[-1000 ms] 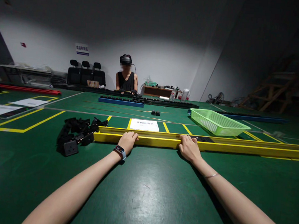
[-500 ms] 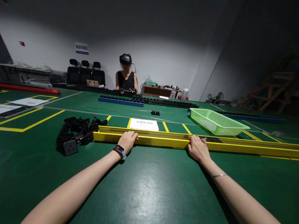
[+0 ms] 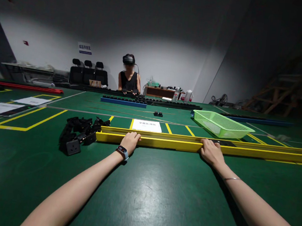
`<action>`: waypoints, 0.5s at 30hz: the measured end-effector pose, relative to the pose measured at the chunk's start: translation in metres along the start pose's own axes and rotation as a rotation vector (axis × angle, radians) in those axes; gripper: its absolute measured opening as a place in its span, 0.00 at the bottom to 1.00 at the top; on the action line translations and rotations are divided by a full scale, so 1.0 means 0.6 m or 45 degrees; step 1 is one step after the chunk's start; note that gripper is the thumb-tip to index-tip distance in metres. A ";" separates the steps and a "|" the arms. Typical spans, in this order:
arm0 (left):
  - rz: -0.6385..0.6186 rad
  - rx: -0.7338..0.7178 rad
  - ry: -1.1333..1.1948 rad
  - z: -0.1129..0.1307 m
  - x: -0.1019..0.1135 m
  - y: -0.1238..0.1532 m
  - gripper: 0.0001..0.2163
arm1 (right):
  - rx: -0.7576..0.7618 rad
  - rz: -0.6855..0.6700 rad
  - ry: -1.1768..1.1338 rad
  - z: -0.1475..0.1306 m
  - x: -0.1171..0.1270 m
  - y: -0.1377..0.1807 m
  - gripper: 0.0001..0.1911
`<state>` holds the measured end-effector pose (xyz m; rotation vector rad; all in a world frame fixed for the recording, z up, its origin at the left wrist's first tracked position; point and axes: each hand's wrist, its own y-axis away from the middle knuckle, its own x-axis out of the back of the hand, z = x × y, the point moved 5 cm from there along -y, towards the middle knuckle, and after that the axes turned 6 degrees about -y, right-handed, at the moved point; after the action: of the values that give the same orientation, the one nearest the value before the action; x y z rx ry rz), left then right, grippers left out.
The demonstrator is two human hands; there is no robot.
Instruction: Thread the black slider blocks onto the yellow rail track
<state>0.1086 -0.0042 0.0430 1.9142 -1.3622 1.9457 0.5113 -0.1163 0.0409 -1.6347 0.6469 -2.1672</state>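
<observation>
A long yellow channel rail (image 3: 169,144) lies across the green table in front of me. My left hand (image 3: 131,142) is closed over its front wall near the left end. My right hand (image 3: 213,152) curls over the same wall farther right, its fingertips dipping into the channel at a flat black module (image 3: 227,143). That hand hides part of the module, so I cannot see the exact grip. A pile of black socket modules (image 3: 74,135) sits by the rail's left end, one with socket holes facing me.
Behind the rail lie a paper sign (image 3: 147,126) and a green plastic basket (image 3: 222,126). Farther off are thin rods, a small black part (image 3: 158,113) and a blue rail (image 3: 123,102). Across the table a person (image 3: 129,78) in a headset handles something.
My right hand has slid right along the rail, and the black module has shifted right with it. My left hand keeps its place on the rail. The view has turned slightly.
</observation>
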 end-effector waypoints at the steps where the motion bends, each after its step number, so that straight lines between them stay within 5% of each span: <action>1: 0.005 -0.003 -0.002 0.000 -0.001 0.000 0.12 | 0.006 -0.007 0.001 0.003 -0.001 0.001 0.13; 15: 0.032 0.000 -0.017 0.000 0.002 0.000 0.12 | -0.052 -0.107 -0.005 0.060 -0.018 0.007 0.13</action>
<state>0.1084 -0.0046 0.0438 1.9224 -1.3968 1.9479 0.5490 -0.1195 0.0383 -1.7153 0.6365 -2.2225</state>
